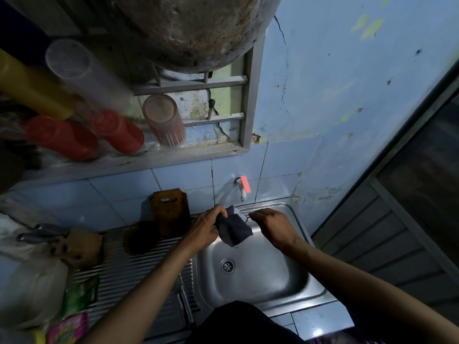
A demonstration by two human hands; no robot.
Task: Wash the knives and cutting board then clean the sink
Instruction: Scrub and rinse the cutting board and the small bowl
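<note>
My left hand (207, 228) grips a dark cloth (236, 232) over the back left corner of the steel sink (280, 276). My right hand (274, 225) hovers with curled fingers at the sink's back rim, just right of the cloth; its fingertips are hidden. A brown wooden cutting board (171, 207) leans upright against the tiled wall behind the drainboard. Grey metal handles, probably knives (41, 233), lie at the far left beside a brown object (80, 247). The basin looks bare around its drain (227, 266).
A white tap with a red lever (244, 186) juts from the wall above the sink. A dark round object (141, 240) sits on the ribbed drainboard (139, 276). Plastic bags and green and pink packets (72, 316) crowd the left. Cups (116, 131) stand on the window ledge.
</note>
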